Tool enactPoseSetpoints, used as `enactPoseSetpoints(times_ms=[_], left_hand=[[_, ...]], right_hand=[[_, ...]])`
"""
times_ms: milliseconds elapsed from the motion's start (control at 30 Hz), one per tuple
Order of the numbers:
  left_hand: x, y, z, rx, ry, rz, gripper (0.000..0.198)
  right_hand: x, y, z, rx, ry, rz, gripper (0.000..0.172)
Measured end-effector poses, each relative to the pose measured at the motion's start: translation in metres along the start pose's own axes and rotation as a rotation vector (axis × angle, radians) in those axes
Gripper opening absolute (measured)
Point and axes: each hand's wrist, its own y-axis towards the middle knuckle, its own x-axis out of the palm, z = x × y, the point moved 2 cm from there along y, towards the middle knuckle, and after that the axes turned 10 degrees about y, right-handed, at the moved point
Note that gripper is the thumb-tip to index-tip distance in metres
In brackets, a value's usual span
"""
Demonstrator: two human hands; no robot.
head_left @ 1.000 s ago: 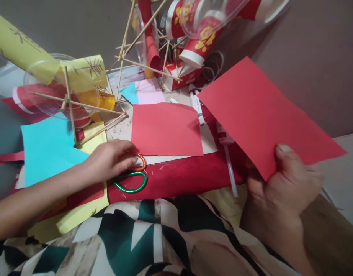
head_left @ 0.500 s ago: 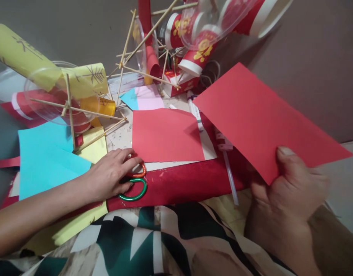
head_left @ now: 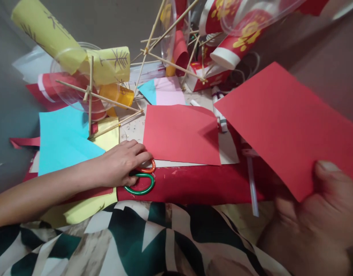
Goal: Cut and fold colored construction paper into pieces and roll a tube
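My left hand (head_left: 125,163) rests at the table's front edge, its fingers curled over a pair of scissors. The scissors (head_left: 139,188) have one green and one orange loop poking out on the right; their blades are hidden under the hand. At the right, a red sheet of paper (head_left: 282,126) hangs tilted in the air, pinched by a corner between the thumb and fingers of my right hand (head_left: 317,214). Another red sheet (head_left: 182,134) lies flat on the table, just right of my left hand.
Blue paper (head_left: 61,142) and yellow paper (head_left: 109,132) lie at left. Behind stand stick frames (head_left: 146,50), a yellow paper roll (head_left: 44,36) and red paper cups (head_left: 226,57). A glue gun's clear stick (head_left: 252,188), or something like it, juts over the front edge. Markers (head_left: 219,111) lie beyond.
The view has swung left, so the table's things appear farther right. My right hand and its red paper sit farther right, partly past the frame's edge. My left hand stays on the scissors.
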Motion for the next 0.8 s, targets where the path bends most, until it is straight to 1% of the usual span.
enactPoseSetpoints(times_ms=[67,100,200,267,367,433,500,567,633,733,800], left_hand=[[-0.002,-0.006,-0.002,0.01,-0.008,-0.017,0.052],[-0.004,-0.008,-0.003,0.014,-0.022,-0.023,0.052],[-0.014,-0.011,-0.011,-0.006,-0.138,-0.016,0.051],[-0.019,-0.006,-0.02,-0.118,-0.241,0.028,0.05],[-0.021,0.012,-0.038,-0.349,-0.393,0.151,0.053],[-0.017,0.028,-0.049,-0.436,-0.516,0.208,0.056],[-0.012,0.043,-0.058,-0.494,-0.595,0.252,0.055],[-0.008,0.054,-0.064,-0.535,-0.673,0.297,0.055],[-0.005,0.062,-0.066,-0.576,-0.783,0.303,0.056],[-0.001,0.069,-0.065,-0.609,-1.037,0.272,0.059],[0.0,0.072,-0.063,-0.603,-1.224,0.294,0.06]], right_hand=[[0.0,0.003,-0.001,-0.156,-0.005,-0.008,0.02],[-0.001,0.005,-0.001,-0.199,-0.004,-0.011,0.019],[-0.002,0.012,-0.001,-0.229,0.019,-0.027,0.018],[-0.001,0.017,-0.003,-0.246,0.041,-0.047,0.017],[0.004,0.021,-0.008,-0.217,0.058,-0.075,0.012],[0.007,0.022,-0.012,-0.194,0.064,-0.067,0.011],[0.008,0.023,-0.015,-0.185,0.071,-0.051,0.013],[0.007,0.023,-0.017,-0.141,0.058,-0.056,0.019],[0.006,0.024,-0.015,-0.015,-0.012,-0.105,0.028],[0.005,0.026,-0.006,0.199,-0.183,-0.261,0.038],[0.007,0.027,0.001,0.283,-0.278,-0.416,0.038]])
